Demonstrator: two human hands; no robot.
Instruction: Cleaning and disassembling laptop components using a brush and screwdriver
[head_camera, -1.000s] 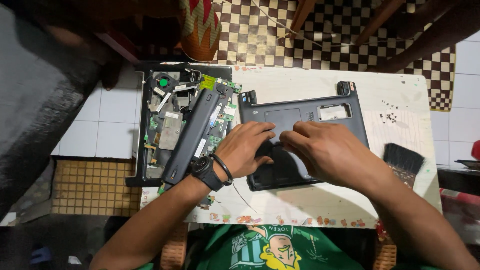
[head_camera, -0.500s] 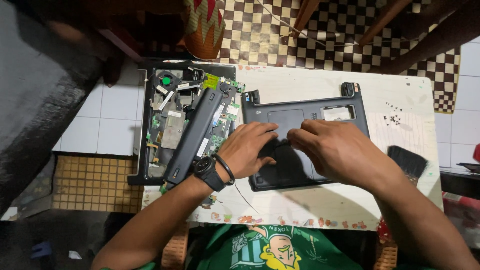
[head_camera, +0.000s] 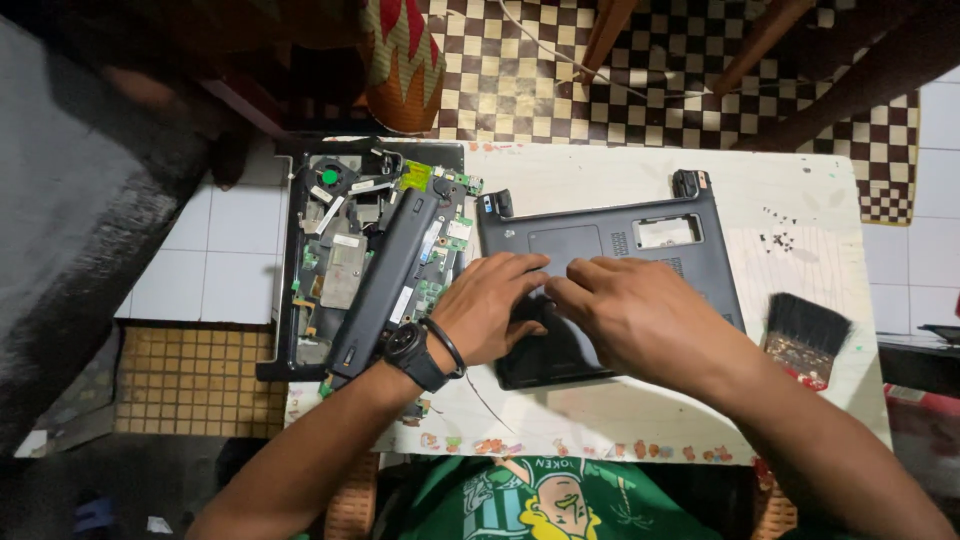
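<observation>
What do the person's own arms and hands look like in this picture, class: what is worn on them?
Both forearms are bare, with no sleeves or gloves. The left hand has a chunky black wristwatch and a thin black band at its wrist. The right hand shows nothing worn that can be seen.

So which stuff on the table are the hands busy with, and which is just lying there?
In use:
- left hand and right hand, both resting on the dark laptop bottom cover

Lying about:
- opened laptop base with circuit board
- long black battery across it
- black brush
- small screws
</observation>
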